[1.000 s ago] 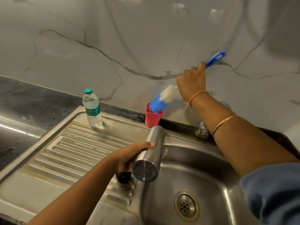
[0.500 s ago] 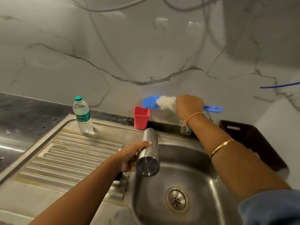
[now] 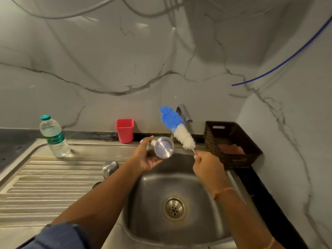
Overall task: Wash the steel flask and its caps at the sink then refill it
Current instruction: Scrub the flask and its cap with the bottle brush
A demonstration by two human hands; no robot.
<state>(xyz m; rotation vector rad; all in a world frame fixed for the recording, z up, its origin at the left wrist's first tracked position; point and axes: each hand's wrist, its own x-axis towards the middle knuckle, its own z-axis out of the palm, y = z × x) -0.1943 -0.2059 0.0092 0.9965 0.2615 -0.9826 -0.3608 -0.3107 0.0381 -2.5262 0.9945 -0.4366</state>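
My left hand [image 3: 147, 158] grips the steel flask [image 3: 162, 147] over the back of the sink basin [image 3: 154, 221], its flat base turned toward me. My right hand [image 3: 208, 163] holds the handle of a bottle brush [image 3: 177, 127] with blue and white bristles; the bristle end points up and left, beside the flask and in front of the tap [image 3: 184, 113]. A steel cap [image 3: 110, 168] lies on the drainboard [image 3: 45, 186] by my left forearm. A dark cap [image 3: 97, 184] peeks out just under that forearm.
A small water bottle [image 3: 53, 136] with a green cap stands on the drainboard's far left. A red plastic cup [image 3: 125, 130] sits against the marble wall. A dark woven basket [image 3: 231, 142] holding a pink scrub pad sits right of the sink. A blue tube [image 3: 287, 59] hangs at upper right.
My right hand lifted the brush away from the red cup and swung it over beside the tap, bristles now upward. My left hand raised the flask toward the tap. The view widened.
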